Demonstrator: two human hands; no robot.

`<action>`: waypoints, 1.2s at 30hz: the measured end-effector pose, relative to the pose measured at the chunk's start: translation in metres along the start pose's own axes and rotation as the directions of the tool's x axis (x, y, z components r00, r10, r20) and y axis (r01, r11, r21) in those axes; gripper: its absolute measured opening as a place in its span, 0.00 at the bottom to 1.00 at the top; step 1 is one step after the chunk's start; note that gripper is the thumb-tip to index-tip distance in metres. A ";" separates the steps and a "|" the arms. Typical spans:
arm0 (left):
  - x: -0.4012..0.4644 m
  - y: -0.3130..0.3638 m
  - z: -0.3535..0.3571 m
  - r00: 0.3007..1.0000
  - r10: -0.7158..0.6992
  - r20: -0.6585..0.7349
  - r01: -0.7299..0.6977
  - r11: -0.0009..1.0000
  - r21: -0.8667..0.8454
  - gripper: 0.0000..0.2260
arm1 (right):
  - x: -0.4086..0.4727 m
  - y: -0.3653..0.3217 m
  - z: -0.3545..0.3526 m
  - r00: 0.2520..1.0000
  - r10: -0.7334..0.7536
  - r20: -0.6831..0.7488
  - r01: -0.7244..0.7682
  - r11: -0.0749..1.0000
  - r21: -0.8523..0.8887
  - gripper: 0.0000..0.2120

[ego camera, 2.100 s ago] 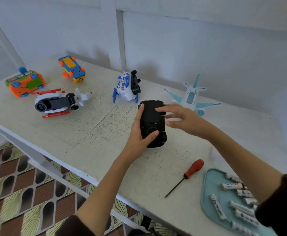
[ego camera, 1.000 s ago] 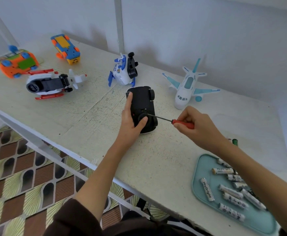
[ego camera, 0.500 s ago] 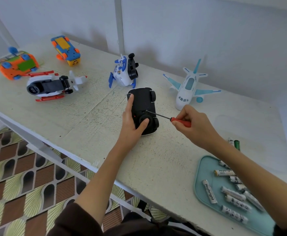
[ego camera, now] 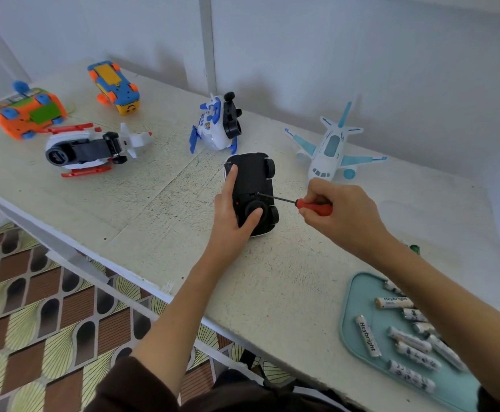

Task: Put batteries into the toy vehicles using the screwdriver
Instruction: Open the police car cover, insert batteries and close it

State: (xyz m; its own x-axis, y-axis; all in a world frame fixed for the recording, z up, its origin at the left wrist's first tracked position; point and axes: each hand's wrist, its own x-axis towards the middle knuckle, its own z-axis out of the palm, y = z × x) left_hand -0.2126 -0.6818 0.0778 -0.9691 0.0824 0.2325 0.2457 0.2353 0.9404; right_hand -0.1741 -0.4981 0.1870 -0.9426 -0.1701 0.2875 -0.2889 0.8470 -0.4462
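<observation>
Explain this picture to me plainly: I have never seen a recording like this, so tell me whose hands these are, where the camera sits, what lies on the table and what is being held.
There is no machine here. A person wears a camera on the head, looking down at their own two bare hands.

The left hand holds a black toy car that lies upside down on the white table. The right hand grips a red-handled screwdriver, its tip set against the car's underside.

Further back lie other toys: a white and teal airplane, a blue and white plane, a white helicopter with red skids, an orange and green car and a blue and orange car.

At the near right, a teal tray holds loose batteries.
</observation>
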 end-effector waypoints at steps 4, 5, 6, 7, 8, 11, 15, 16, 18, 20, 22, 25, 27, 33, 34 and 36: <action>-0.001 0.002 0.000 1.000 0.017 -0.019 -0.016 1.000 0.021 0.35 | 0.003 -0.007 -0.001 0.999 -0.037 -0.014 0.037 0.999 -0.029 0.05; -0.001 0.003 0.000 0.999 0.026 -0.030 -0.024 0.999 0.044 0.34 | 0.004 -0.008 0.001 1.000 -0.002 -0.002 0.002 1.000 0.003 0.07; -0.001 0.004 0.000 0.999 0.031 -0.038 -0.029 0.998 0.063 0.34 | 0.005 -0.009 0.003 0.998 0.056 0.018 -0.056 0.998 0.035 0.11; -0.001 0.005 0.000 0.998 0.034 -0.044 -0.030 0.997 0.071 0.34 | 0.007 -0.010 0.004 0.992 0.119 0.042 -0.121 0.991 0.050 0.16; -0.001 0.005 0.000 0.998 0.036 -0.048 -0.033 0.997 0.075 0.33 | 0.010 -0.011 0.004 0.982 0.172 0.075 -0.176 0.984 0.043 0.20; -0.001 0.005 0.000 0.998 0.045 -0.050 -0.040 0.994 0.099 0.34 | 0.016 -0.012 0.001 0.971 0.193 0.145 -0.190 0.981 -0.031 0.22; 0.002 0.002 0.000 0.997 0.038 -0.063 -0.031 0.993 0.117 0.34 | 0.020 -0.016 -0.006 0.992 0.072 0.106 -0.079 0.994 0.073 0.10; 0.002 0.000 0.000 0.997 0.031 -0.066 -0.023 0.993 0.115 0.34 | 0.021 -0.015 -0.007 0.995 0.047 0.084 -0.054 0.994 0.093 0.08; 0.003 0.000 0.000 0.997 0.023 -0.069 -0.015 0.994 0.112 0.34 | 0.022 -0.013 -0.008 0.997 0.023 0.071 -0.030 0.994 0.101 0.07; 0.003 0.001 0.000 0.997 0.029 -0.070 -0.021 0.994 0.109 0.34 | 0.022 -0.012 -0.007 0.992 0.088 0.095 -0.095 0.992 0.081 0.11; 0.002 0.003 0.000 0.997 0.037 -0.071 -0.030 0.994 0.102 0.33 | 0.023 -0.011 -0.006 0.967 0.217 0.136 -0.220 0.975 0.010 0.23; 0.001 0.006 0.000 0.997 0.033 -0.068 -0.027 0.996 0.087 0.33 | 0.025 -0.011 -0.003 0.951 0.273 0.147 -0.270 0.962 -0.043 0.26; 0.001 0.005 0.000 0.997 0.042 -0.068 -0.035 0.995 0.092 0.33 | 0.025 -0.011 -0.004 0.977 0.193 0.085 -0.190 0.981 -0.046 0.22; 0.002 0.003 -0.001 0.996 0.056 -0.062 -0.050 0.993 0.103 0.33 | 0.024 -0.016 -0.008 0.996 -0.090 0.020 0.092 0.991 -0.101 0.13; 0.002 0.004 -0.001 0.996 0.055 -0.065 -0.048 0.994 0.101 0.33 | 0.025 -0.016 -0.010 0.991 -0.123 0.046 0.127 0.989 -0.080 0.12; 0.001 0.004 0.000 0.996 0.061 -0.067 -0.054 0.993 0.102 0.33 | 0.027 -0.016 -0.013 0.983 -0.155 0.100 0.157 0.988 -0.011 0.10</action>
State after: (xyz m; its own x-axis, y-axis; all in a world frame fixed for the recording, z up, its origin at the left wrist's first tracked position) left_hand -0.2127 -0.6807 0.0818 -0.9515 0.0320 0.3059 0.2991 0.3283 0.8960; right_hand -0.1930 -0.5098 0.2136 -0.8982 -0.3488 0.2674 -0.4315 0.8154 -0.3860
